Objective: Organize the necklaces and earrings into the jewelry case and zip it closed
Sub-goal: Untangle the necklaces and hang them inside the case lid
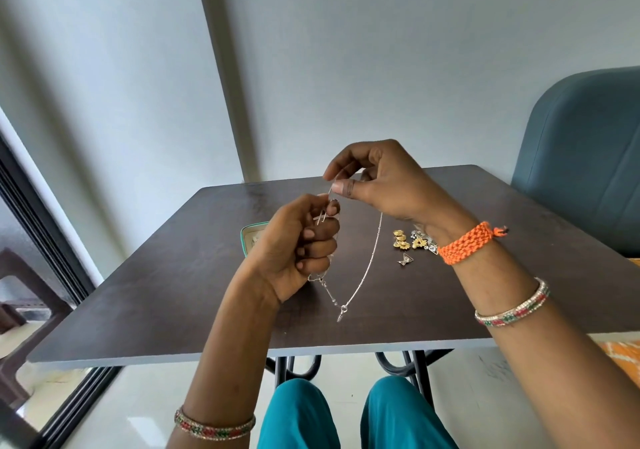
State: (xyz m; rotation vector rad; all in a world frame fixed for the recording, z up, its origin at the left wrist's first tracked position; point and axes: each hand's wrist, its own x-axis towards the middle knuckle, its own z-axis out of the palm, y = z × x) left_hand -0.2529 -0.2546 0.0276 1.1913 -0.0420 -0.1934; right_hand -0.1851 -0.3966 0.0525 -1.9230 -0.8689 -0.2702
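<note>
Silver chain, super thin with tiny beads spaced along it: that's the necklace (366,265), and it's held up over the table between both hands. The right hand (377,185) pinches the upper end between thumb and forefinger, other fingers loosely curved. The left hand (301,244) sits just below and beside it, fingers curled in around the strand near the top, with more chain bunched under the palm. From there the strand drops in a long curve and ends at a little clasp hanging just above the tabletop, though I can't tell whether it actually touches.

Dark brown wood-grain table (166,292), squarish with rounded corners, matte finish. The jewelry case (250,232) is mostly hidden behind the left hand; only a teal-edged corner with a pale lining shows. A small pile of earrings (412,240), gold flower-ish shapes mixed with sparkly silver ones, lies near the right wrist, one silver piece a bit apart.

Braided orange thread band (467,244) on the right wrist, plus beaded bangles on both arms. Blue-grey padded chair (581,157) at the far right.
</note>
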